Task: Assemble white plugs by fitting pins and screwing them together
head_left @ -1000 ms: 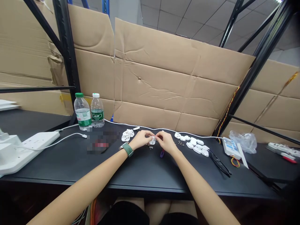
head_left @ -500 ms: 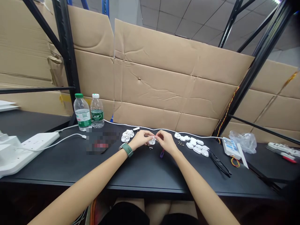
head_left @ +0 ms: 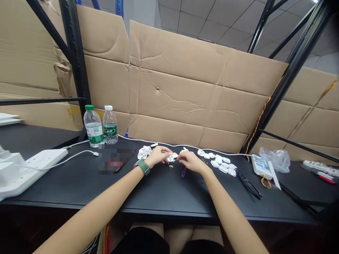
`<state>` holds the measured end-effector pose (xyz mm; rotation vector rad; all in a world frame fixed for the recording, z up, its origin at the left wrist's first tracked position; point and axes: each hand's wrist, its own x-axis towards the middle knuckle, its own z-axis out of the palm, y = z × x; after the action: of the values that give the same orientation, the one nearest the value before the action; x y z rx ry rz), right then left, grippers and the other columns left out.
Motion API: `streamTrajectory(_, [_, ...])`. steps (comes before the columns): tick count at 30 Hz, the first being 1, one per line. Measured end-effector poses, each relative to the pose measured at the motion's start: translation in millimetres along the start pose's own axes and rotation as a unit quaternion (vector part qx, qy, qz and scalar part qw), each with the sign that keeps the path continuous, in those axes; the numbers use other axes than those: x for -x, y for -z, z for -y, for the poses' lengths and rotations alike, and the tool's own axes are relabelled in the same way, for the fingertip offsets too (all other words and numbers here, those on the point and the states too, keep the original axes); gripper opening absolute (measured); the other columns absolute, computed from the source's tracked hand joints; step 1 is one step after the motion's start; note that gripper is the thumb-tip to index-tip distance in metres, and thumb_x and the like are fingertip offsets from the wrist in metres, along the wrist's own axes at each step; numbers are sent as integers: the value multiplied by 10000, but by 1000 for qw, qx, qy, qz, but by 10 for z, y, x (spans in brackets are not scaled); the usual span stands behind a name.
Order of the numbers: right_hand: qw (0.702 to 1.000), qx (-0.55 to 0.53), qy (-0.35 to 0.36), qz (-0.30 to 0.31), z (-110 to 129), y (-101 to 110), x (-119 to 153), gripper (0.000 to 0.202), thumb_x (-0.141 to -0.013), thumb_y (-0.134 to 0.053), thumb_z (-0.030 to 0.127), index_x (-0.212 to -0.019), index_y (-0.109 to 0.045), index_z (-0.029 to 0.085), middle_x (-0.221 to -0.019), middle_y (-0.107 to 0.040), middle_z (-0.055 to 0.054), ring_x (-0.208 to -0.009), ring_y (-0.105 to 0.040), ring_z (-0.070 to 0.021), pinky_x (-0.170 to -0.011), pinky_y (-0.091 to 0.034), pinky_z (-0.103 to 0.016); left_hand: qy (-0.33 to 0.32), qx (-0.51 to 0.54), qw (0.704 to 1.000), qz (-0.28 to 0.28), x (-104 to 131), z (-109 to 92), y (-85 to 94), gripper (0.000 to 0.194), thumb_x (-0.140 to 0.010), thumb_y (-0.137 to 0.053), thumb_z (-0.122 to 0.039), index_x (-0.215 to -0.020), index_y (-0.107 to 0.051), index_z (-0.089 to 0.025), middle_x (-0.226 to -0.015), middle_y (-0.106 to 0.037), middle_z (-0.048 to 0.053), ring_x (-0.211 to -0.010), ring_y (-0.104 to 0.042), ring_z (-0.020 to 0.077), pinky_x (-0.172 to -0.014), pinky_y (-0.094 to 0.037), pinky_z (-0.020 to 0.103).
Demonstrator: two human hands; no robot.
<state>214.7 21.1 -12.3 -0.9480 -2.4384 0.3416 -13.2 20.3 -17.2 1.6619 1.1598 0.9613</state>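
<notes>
A small white plastic socket part (head_left: 171, 157) with dark holes is pinched in my left hand (head_left: 158, 156), just above the black desk. Just to its right is my right hand (head_left: 192, 161), its fingers bent and brought together, apart from the part; whatever they hold is too small to make out. Beneath the right hand lies a screwdriver with a purple handle (head_left: 183, 173), its shaft partly hidden. More white socket parts (head_left: 143, 152) are heaped left of my left hand. Tiny metal pieces (head_left: 171, 166) lie just below the held part.
Several white covers (head_left: 224, 165) and brass-coloured bits (head_left: 204, 162) lie to the right, near black-framed glasses (head_left: 249, 185). Two water bottles (head_left: 93, 130) stand at the back left. A power strip (head_left: 39, 169) occupies the left side. Cardboard (head_left: 172, 91) walls off the back.
My right hand has drawn back slightly to the right from the socket part, which the left hand still holds. A small dark bit now shows on the desk beside the right forearm.
</notes>
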Motion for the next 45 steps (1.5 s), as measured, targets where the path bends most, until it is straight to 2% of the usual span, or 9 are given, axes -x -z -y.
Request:
streamTrajectory(5, [988, -81, 20, 133, -23, 133, 98, 450, -687, -596, 1, -1021, -748, 261, -1011, -708, -11, -915, -641, -175, -819, -504, -285, 5, -9, 1000, -14, -2, -2, 3, 341, -799, -640, -357, -1037, -715, -126, -865, -738, 99, -699, -694, 191, -520, -470, 219])
streamTrajectory(11, [980, -108, 27, 167, 21, 158, 113, 221, -713, -731, 153, -907, -769, 253, -945, -706, -14, -884, -645, -190, -847, -505, -319, 5, 0, 1000, -8, 30, -43, -6, 356, -782, -646, -370, -1056, -717, -154, -896, -730, 83, -678, -683, 171, -525, -480, 221])
streamTrajectory(14, [988, -120, 10, 102, 63, 155, 83, 145, -757, -700, 160, -882, -731, 228, -878, -709, -9, -847, -647, -193, -815, -509, -331, 5, 11, 1000, -1, 37, -54, 0, 357, -770, -651, -375, -1054, -715, -169, -888, -731, 74, -669, -675, 165, -535, -488, 227])
streamTrajectory(17, [989, -132, 9, -69, 101, 175, 49, 112, -829, -645, 211, -939, -665, 221, -889, -690, -13, -844, -639, -188, -813, -510, -343, 8, 15, 1000, 12, 42, -59, -1, 326, -776, -641, -374, -1028, -725, -186, -867, -733, 70, -704, -683, 172, -556, -494, 225])
streamTrajectory(19, [967, -175, 11, -185, 119, 183, 24, 186, -868, -620, 270, -1048, -615, 226, -926, -676, -28, -874, -643, -191, -816, -523, -347, 6, 17, 1000, 23, 46, -57, -9, 332, -781, -636, -381, -1026, -729, -179, -872, -729, 76, -705, -680, 172, -562, -500, 229])
streamTrajectory(22, [927, -256, 15, -272, 141, 170, -10, 366, -895, -599, 346, -1238, -523, 244, -998, -656, -51, -875, -663, -194, -794, -558, -349, 5, 19, 999, 38, 48, -39, -26, 381, -773, -647, -385, -1060, -722, -146, -866, -720, 87, -681, -669, 169, -567, -515, 249])
streamTrajectory(26, [907, -292, 6, -303, 179, 117, -35, 407, -890, -608, 415, -1246, -485, 262, -1013, -640, -52, -821, -689, -190, -770, -592, -354, 2, 29, 997, 72, 40, -3, -41, 435, -761, -676, -410, -1096, -708, -134, -849, -721, 96, -675, -676, 176, -581, -525, 266])
streamTrajectory(32, [910, -305, 11, -282, 245, 34, -59, 354, -879, -628, 418, -1150, -462, 263, -1016, -640, -52, -856, -711, -202, -806, -599, -370, 2, 26, 994, 102, 26, 17, -52, 436, -760, -686, -434, -1066, -707, -124, -822, -726, 100, -683, -682, 189, -587, -529, 283])
streamTrajectory(45, [913, -300, 4, -277, 220, 18, -62, 353, -876, -631, 422, -1139, -464, 256, -1014, -641, -50, -870, -714, -197, -810, -596, -361, 12, 28, 995, 97, 51, -31, -64, 429, -737, -714, -443, -1028, -726, -128, -827, -722, 87, -648, -677, 179, -569, -522, 273])
